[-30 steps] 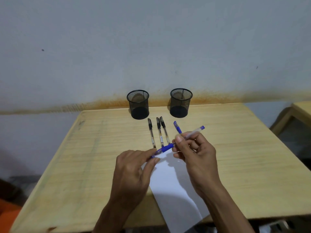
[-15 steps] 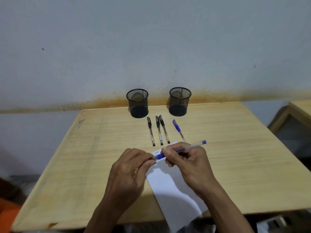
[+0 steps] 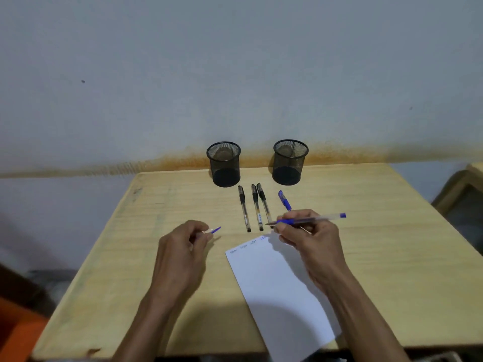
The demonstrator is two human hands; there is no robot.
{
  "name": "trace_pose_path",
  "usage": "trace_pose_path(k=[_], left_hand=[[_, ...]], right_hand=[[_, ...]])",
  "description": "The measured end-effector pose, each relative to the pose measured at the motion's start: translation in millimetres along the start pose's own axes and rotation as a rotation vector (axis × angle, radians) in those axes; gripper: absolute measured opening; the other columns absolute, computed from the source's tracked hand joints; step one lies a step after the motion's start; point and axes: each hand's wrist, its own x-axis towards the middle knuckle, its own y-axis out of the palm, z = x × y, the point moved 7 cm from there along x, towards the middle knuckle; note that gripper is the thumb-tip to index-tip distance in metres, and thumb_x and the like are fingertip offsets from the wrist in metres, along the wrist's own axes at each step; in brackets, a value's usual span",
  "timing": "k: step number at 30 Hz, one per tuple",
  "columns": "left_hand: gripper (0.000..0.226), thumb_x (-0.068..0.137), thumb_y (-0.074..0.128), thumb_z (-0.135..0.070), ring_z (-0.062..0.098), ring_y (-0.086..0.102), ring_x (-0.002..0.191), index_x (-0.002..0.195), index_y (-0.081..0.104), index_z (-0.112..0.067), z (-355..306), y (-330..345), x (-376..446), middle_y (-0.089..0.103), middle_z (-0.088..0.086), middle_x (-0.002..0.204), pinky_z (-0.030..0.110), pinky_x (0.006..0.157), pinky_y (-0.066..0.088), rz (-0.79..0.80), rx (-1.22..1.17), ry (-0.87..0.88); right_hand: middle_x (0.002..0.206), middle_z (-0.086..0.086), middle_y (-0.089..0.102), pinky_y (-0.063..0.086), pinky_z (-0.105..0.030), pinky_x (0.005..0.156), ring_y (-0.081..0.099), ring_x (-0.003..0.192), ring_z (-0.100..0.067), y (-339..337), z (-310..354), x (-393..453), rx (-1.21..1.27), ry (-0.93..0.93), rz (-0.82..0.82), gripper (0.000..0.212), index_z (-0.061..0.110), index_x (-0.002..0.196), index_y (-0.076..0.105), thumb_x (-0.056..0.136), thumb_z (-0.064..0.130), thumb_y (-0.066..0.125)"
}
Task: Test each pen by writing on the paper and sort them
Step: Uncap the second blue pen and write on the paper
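While the left hand (image 3: 183, 246) pinches its cap (image 3: 213, 230), the right hand (image 3: 308, 236) grips the blue pen (image 3: 311, 220).

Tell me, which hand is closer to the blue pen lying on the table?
Right. The right hand sits just in front of the lying blue pen, overlapping its near end; the left hand is well off to its left.

Two mesh cups (image 3: 223, 164) (image 3: 290, 162) stand side by side at the table's (image 3: 156, 257) far edge. Nearer than the cups lie four pens (image 3: 257, 207) (three close together, one to their right). Paper (image 3: 277, 283) lies nearer still, overhanging the near edge.
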Motion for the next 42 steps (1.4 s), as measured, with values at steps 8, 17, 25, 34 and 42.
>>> trace_pose_path(k=[8,17,25,34,42], left_hand=[[0.008,0.093,0.066,-0.024,0.02,0.053,0.103,0.095,0.071,-0.018,14.9,47.2,49.4,0.062,-0.005,0.107,0.037,0.083,0.039,0.088,0.234,0.039],[0.019,0.094,0.064,-0.033,0.029,0.059,0.102,0.098,0.072,-0.016,31.4,59.0,56.4,0.07,-0.002,0.104,0.039,0.082,0.044,0.127,0.255,0.067],[0.051,0.088,0.066,-0.049,0.01,0.055,0.124,0.132,0.062,-0.024,3.5,54.5,5.1,0.062,-0.012,0.13,0.044,0.101,0.048,0.178,0.023,0.218],[0.056,0.093,0.041,-0.07,0.017,0.046,0.138,0.132,0.063,-0.037,13.4,79.2,-15.1,0.053,-0.003,0.147,0.054,0.117,0.027,0.338,0.339,0.398],[0.044,0.093,0.045,-0.062,0.024,0.051,0.135,0.129,0.062,-0.042,4.6,81.3,-15.2,0.057,-0.002,0.144,0.063,0.109,0.035,0.36,0.424,0.443]], right_hand=[[0.082,-0.004,0.079,0.059,-0.023,0.066,0.077,0.081,-0.019,-14.7,-1.9,-4.7,-0.029,0.01,-0.051,0.014,0.008,0.091,0.073,0.083,-0.003,0.076],[0.076,0.0,0.079,0.06,-0.021,0.063,0.078,0.076,-0.015,-12.7,-6.7,-4.8,-0.014,-0.014,-0.041,0.009,0.005,0.093,0.072,0.086,-0.001,0.074],[0.079,-0.006,0.077,0.062,-0.026,0.065,0.076,0.073,-0.018,-0.3,6.7,12.7,-0.144,-0.136,-0.044,0.017,0.009,0.087,0.071,0.079,-0.001,0.082],[0.065,-0.008,0.07,0.062,-0.037,0.059,0.069,0.063,-0.03,7.6,-26.4,34.2,-0.407,-0.086,0.003,0.015,0.013,0.07,0.068,0.069,0.002,0.077],[0.058,-0.016,0.064,0.054,-0.056,0.049,0.057,0.05,-0.035,2.0,-44.7,39.1,-0.414,-0.091,0.024,0.019,0.004,0.062,0.057,0.068,0.001,0.075]])
